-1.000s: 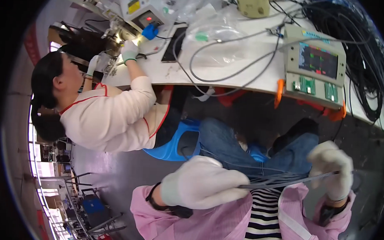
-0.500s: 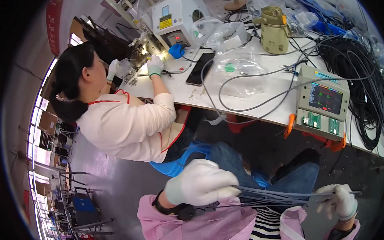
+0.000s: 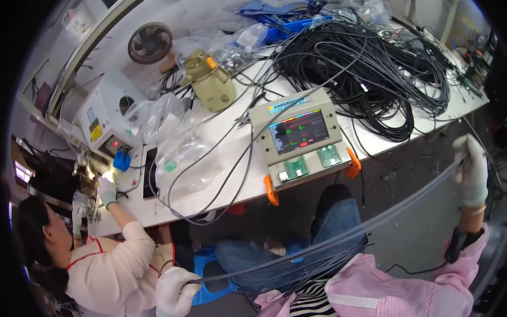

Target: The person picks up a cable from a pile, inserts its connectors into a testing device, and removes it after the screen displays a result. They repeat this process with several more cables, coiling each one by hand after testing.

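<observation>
My left hand point(image 3: 175, 295), in a white glove, is closed on one end of a grey cable strand point(image 3: 340, 238) at the lower left. Raised at the right, my gloved right hand point(image 3: 472, 172) has its fingers closed round the other end. The strand looks like a few cables side by side and runs almost straight across, rising to the right. More dark cables point(image 3: 316, 275) lie loosely over my lap below it.
A tester with a lit screen point(image 3: 299, 132) and green circuit boards stands at the table's point(image 3: 247, 189) front edge, beside orange clamps. Behind it lies a heap of black cables point(image 3: 374, 73). A loose cable loop hangs past the edge. At left, a co-worker point(image 3: 113, 265) handles small parts.
My hands have moved far apart, the left one down and leftward, the right one up, stretching the cables between them. The view has turned toward the right side of the table.
</observation>
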The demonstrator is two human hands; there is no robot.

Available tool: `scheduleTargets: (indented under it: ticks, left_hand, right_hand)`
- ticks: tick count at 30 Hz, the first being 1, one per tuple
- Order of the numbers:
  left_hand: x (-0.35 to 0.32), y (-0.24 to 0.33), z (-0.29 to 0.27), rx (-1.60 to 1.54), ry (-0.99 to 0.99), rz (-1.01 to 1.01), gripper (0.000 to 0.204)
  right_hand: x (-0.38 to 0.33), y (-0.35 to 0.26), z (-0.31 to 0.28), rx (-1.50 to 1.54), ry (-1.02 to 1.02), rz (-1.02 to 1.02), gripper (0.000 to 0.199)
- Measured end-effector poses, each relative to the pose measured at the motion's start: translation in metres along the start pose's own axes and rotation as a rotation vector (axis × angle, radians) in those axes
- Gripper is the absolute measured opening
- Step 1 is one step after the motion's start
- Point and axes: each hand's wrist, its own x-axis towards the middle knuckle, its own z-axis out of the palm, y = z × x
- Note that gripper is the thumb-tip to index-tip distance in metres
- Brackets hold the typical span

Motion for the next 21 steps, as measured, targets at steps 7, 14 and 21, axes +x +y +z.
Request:
scheduleTargets:
  ticks: [7, 14, 21]
  left_hand:
    - [0.057, 0.006, 0.0, -0.347, 0.347, -0.03, 0.023]
    - [0.169, -0.029, 0.007, -0.155, 0.281, -0.283, 0.029]
    - [0.171, -0.081, 0.005, 0.024, 0.238, -0.36, 0.027]
  right_hand:
    - [0.158, -0.036, 0.033, -0.304, -0.262, -0.561, 0.023]
    - [0.237, -0.011, 0.168, 0.153, -0.567, -0.163, 0.071]
    - [0.192, 0.057, 0.118, 0.499, -0.265, 0.321, 0.034]
